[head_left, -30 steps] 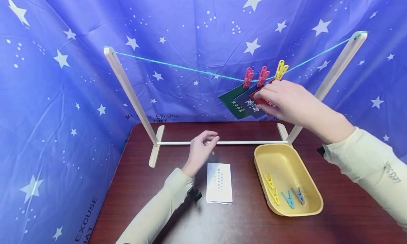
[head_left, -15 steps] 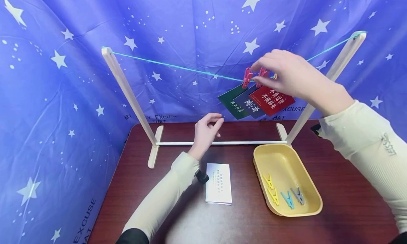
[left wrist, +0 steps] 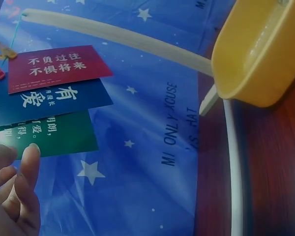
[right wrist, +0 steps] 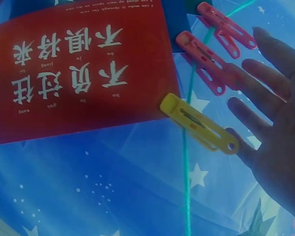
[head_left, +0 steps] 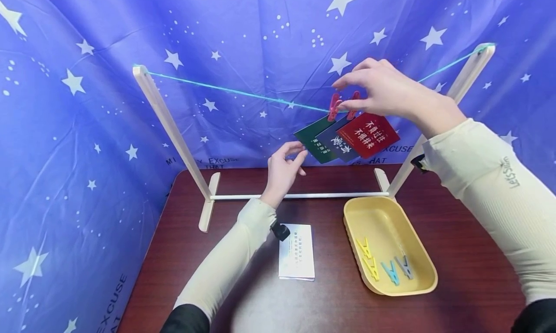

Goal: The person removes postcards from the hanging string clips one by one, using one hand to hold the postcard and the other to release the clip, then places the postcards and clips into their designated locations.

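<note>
A green card (head_left: pixel 319 147), a dark blue card (head_left: pixel 336 142) and a red card (head_left: pixel 367 135) hang overlapping from a teal string (head_left: pixel 226 89). Pink clothespins (head_left: pixel 333 107) clip the green and blue ones; a yellow clothespin (right wrist: pixel 199 124) clips the red one. My right hand (head_left: pixel 386 89) is at the pegs with fingers apart, thumb and index finger close to the leftmost pink peg without squeezing it. My left hand (head_left: pixel 284 166) is raised below, its fingers loosely bent. Its fingertips (left wrist: pixel 34 150) are right at the green card's lower edge, not closed together.
The string runs between two wooden posts (head_left: pixel 171 130) joined by a white rod (head_left: pixel 321 196). A yellow tray (head_left: pixel 391 205) with several clothespins (head_left: pixel 391 273) stands at the right. A stack of white printed cards (head_left: pixel 297 253) lies on the brown table (head_left: pixel 243 294).
My right hand has risen from the red card, uncovering it, and moved left to the pink pegs. My left hand has gone up from over the table to the green card.
</note>
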Available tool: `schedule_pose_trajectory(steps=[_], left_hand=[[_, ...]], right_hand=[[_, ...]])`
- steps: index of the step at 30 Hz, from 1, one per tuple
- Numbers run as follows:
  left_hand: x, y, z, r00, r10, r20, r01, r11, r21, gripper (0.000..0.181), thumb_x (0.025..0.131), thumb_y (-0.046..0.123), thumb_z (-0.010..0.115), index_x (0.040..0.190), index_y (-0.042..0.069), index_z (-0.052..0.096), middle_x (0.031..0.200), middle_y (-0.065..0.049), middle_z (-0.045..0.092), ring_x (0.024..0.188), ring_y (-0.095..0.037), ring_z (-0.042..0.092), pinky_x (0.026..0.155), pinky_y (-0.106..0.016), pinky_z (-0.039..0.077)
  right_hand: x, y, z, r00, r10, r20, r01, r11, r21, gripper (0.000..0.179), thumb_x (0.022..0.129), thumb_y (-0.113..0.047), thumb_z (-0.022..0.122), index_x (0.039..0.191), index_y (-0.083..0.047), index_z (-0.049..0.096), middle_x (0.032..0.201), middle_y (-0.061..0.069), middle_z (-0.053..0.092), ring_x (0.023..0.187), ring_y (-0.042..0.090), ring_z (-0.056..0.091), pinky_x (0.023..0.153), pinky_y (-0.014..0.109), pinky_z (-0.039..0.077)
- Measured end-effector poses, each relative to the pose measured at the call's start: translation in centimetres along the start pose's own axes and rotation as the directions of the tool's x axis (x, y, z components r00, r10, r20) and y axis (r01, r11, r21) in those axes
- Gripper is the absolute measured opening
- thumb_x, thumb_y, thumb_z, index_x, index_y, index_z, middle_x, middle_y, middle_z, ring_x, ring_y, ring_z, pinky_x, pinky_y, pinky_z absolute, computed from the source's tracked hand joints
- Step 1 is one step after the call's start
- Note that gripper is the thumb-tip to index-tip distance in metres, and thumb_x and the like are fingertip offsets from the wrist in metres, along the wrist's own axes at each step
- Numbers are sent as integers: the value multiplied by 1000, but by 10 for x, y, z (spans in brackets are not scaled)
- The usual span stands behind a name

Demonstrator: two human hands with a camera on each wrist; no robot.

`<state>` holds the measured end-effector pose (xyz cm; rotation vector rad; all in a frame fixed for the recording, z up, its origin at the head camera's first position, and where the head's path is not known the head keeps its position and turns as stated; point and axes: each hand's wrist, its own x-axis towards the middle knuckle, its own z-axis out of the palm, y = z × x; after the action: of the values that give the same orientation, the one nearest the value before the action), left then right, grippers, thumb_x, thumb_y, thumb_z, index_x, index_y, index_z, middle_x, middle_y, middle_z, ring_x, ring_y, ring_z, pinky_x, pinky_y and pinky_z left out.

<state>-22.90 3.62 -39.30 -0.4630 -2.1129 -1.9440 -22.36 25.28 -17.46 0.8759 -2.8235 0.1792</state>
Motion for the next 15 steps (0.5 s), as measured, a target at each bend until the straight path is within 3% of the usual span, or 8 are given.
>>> schedule_pose_trajectory(steps=[4,15], left_hand=[[0,2,1,1000,-20,-1,20,1000,-21,29,97,10,74,125,3,70,114,-12,77,48,-5,62,42,-20,42],[0,3,6,1000,-14,-20,13,998,-56,19,97,8,73,115,1,71,106,-14,78,47,-4,62,43,-20,43]], right_hand=[[0,0,3,999,30,37,-31,999,19,45,100,-22,71,140,-4,63,138,29,61,135,48,42,113,71,23],[0,-1,10,999,32,24,-34,994,108,38,102,-22,69,135,-3,66,140,27,59,136,46,42,115,70,24]])
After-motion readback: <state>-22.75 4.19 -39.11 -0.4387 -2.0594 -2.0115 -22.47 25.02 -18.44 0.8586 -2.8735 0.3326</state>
